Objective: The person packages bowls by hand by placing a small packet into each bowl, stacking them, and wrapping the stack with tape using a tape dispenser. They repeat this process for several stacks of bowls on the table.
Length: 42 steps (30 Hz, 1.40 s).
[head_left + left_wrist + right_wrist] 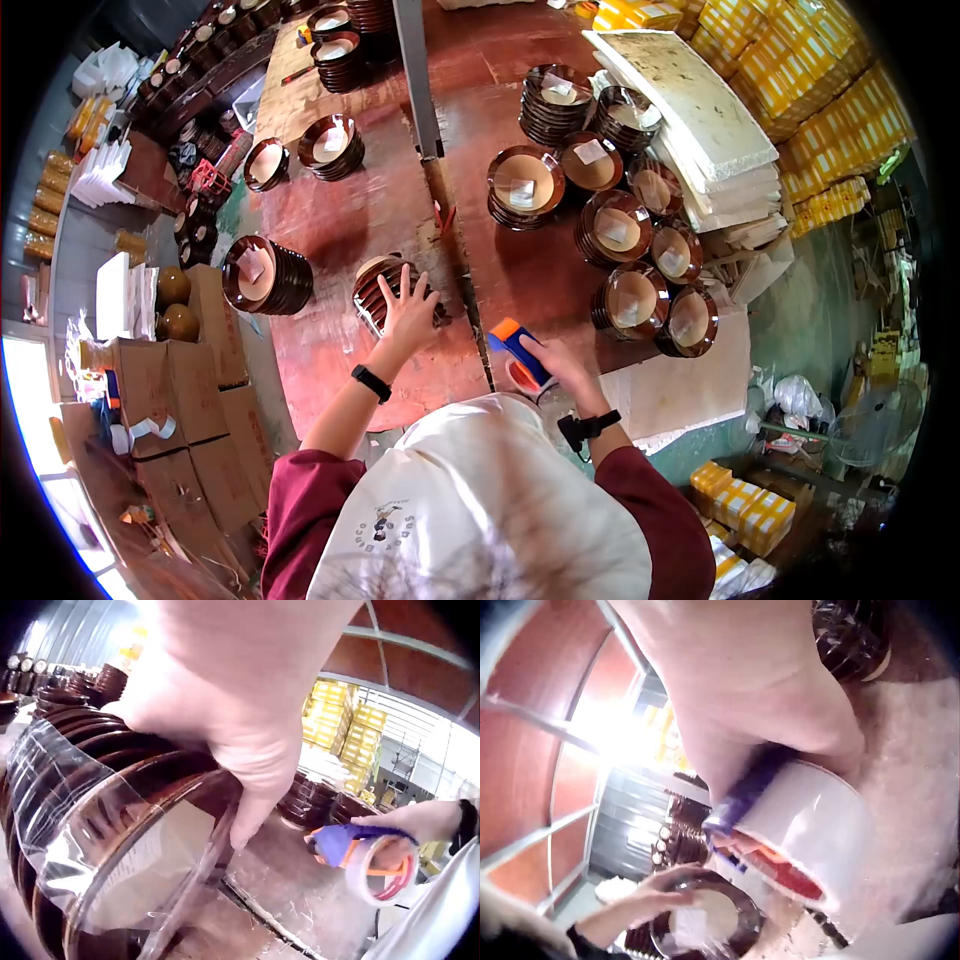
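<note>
A stack of glossy dark-brown bowls (370, 287) lies tipped on its side on the red tabletop. My left hand (408, 318) grips it from above, fingers spread over the ribbed sides and the thumb over the end bowl's rim. Clear tape (64, 851) runs along the stack and over its edge in the left wrist view. To the right, my right hand (566, 368) holds a blue and orange tape dispenser (512, 338) by its body. A wide roll of tape (814, 817) sits on the dispenser, apart from the bowls.
Several bowl stacks (525, 185) with pale labels crowd the table's right side. Another stack (268, 275) stands left of my left hand. A grey post (415, 80) rises at the back by a gap between the boards. White foam sheets (690, 120) lie at the right edge.
</note>
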{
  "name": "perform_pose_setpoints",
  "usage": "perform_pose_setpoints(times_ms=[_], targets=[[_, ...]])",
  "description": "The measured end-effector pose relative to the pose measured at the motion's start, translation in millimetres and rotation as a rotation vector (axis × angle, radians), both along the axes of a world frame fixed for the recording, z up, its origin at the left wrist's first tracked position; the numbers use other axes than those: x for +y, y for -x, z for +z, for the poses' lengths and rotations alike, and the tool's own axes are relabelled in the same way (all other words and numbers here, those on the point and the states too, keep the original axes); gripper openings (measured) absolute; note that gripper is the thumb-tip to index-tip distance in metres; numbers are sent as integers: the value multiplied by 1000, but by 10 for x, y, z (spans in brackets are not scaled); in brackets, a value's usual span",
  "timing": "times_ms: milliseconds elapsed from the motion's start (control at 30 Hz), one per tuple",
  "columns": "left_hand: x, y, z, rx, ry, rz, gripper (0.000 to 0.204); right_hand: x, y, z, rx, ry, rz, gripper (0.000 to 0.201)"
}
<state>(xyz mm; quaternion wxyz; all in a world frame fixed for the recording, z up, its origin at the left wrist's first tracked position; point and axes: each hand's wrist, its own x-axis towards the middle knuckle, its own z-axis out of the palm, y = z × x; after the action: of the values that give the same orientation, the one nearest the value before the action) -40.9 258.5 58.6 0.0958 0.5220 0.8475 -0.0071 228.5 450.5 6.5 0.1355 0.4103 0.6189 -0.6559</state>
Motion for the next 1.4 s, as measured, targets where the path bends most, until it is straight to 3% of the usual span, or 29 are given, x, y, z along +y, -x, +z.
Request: perform_pose_setpoints(times_ms=[33,100,133,167,233,333,467,600,700,767,833,867,900,967,1033,1133,1300,1400], targets=[[-4,4,38,-18,-13,-7,67,-78,50,-27,71,3,-22,56],[-33,-21,95,-61,-98,5,60,-305,114,161,27,-794,61,50],[-45,-23,83,-66,-112,5,60,-356,157,85,150,-1041,154,39],[-63,-18,70,-71,-125,9,59,-380,191,15,2,-982,236,35],[-74,-19,75,-68,-133,6,57,-400,236,-413,89,-1053,182,34],[-101,-3,64,-76,-112,25,66,-425,346,-516,188,-1344,123,31],[-165,-6,-9,-65,-208,17,67,-462,406,-505,40,-1299,185,35],[-319,-35,-11,-117,-477,111,62,-457,506,47,133,-1370,110,35],[-624,-37,-100,-107,-663,462,62,-429,755,318,276,-801,-16,35],[-843,25,-344,-237,-791,762,78,-419,977,186,424,-483,42,41],[-981,146,-603,-528,-919,878,86,-487,1307,345,632,-493,205,56],[-997,179,-680,-930,-1114,823,95,-505,1473,151,792,-481,329,68],[-1008,208,-840,-1099,-1208,823,99,-495,1651,-14,948,-480,452,80],[-1008,225,-830,-1285,-1291,789,99,-636,1955,66,1118,-854,747,101],[-1071,273,-957,-1194,-1281,756,97,-777,1986,301,951,-798,819,115],[-1107,307,-846,-1125,-1215,747,90,-822,1995,255,859,-830,880,115],[-1094,706,-1098,-1159,-1258,736,72,-859,2017,163,850,-783,761,109],[-1009,843,-1180,-1164,-1257,720,73,-791,2016,198,830,-757,743,108]])
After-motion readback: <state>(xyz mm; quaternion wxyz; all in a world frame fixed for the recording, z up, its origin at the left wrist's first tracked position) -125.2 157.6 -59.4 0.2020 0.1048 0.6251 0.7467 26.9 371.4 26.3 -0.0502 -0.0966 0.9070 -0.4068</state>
